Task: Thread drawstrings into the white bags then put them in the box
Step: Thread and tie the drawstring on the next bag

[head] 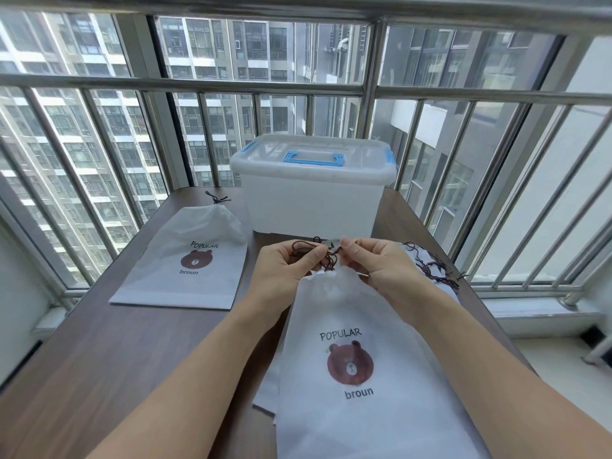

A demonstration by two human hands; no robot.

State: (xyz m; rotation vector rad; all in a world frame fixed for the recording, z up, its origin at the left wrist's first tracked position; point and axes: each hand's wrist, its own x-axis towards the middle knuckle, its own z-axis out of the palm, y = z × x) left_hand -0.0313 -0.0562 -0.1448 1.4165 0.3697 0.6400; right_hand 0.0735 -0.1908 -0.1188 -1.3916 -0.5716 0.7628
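Cord (306,251): dark brown, bunched, which I see pinched in the curled fingers of the left hand (284,270) and right hand (371,263), just above the mouth of the near bag.
Near bag (357,326): white, bear print, lying on the table (116,352) atop more bags.
Second bag (192,260): left, flat, cord already through its gathered top.
Spare cords (433,271): heaped right of my hands.
Box (311,190): clear, lid on, blue handle, at the far edge.

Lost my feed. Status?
Left hand and right hand pinching drawstring at near bag mouth. Box lid shut.
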